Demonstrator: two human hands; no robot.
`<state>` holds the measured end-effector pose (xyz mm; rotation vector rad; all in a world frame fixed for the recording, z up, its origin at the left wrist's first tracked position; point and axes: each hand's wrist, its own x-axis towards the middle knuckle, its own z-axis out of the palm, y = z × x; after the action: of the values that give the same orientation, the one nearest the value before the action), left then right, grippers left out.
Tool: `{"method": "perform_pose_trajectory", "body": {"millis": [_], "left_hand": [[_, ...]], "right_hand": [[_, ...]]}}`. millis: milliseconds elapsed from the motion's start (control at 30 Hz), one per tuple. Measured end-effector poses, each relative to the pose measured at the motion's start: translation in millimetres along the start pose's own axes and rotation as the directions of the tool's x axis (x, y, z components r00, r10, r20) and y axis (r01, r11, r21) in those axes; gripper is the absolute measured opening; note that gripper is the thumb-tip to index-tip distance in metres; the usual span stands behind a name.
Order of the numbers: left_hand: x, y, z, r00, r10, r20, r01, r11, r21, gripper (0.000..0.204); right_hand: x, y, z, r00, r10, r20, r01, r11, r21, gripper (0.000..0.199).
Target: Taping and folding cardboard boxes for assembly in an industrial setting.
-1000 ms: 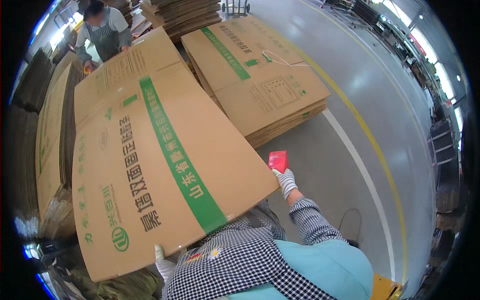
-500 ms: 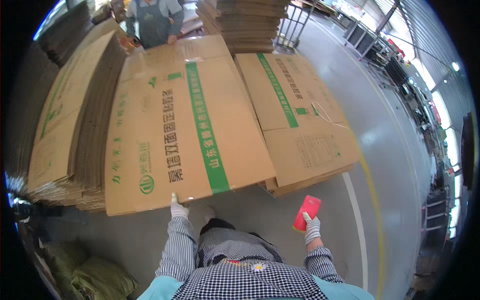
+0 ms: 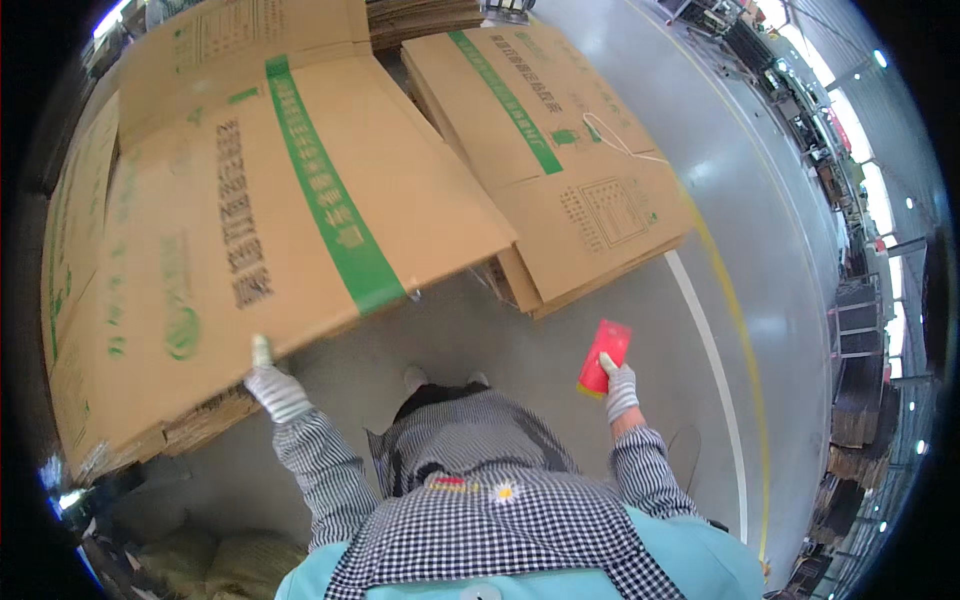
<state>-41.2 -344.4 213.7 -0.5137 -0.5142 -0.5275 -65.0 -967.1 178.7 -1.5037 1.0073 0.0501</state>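
My left hand, in a pale glove, grips the near edge of a large flattened cardboard box. Its thumb lies on top and the other fingers are hidden below. Green bands and print run across the brown sheet, and its far part is bent upward. The sheet's left part lies over a cardboard stack. Off to the right, my right hand, also gloved, holds a flat red rectangular tool with a yellowish lower edge; its exact kind is unclear. That hand is apart from the cardboard.
Another stack of flattened boxes lies right of the sheet, with a white loop of cord on top. More cardboard is piled behind. Olive sacks sit at lower left. White and yellow lines mark the floor.
The large sheet has swung left with my left hand, over the left stack, and its far part now rises. My right hand keeps the red tool. The person at the far side has left view.
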Motion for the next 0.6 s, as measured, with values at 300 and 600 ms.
{"method": "perform_pose_trajectory", "body": {"millis": [300, 600], "left_hand": [[125, -90, 197, 0.997, 0.072, 0.021, -0.064, 0.959, -0.276, 0.043], [156, -167, 22, 0.875, 0.283, 0.394, 0.464, -0.724, -0.511, 0.066]], "right_hand": [[96, 28, 35, 0.969, 0.022, 0.246, -0.083, 0.967, 0.242, 0.041], [136, -4, 8, 0.930, -0.012, 0.367, -0.125, 0.930, 0.347, 0.044]]}}
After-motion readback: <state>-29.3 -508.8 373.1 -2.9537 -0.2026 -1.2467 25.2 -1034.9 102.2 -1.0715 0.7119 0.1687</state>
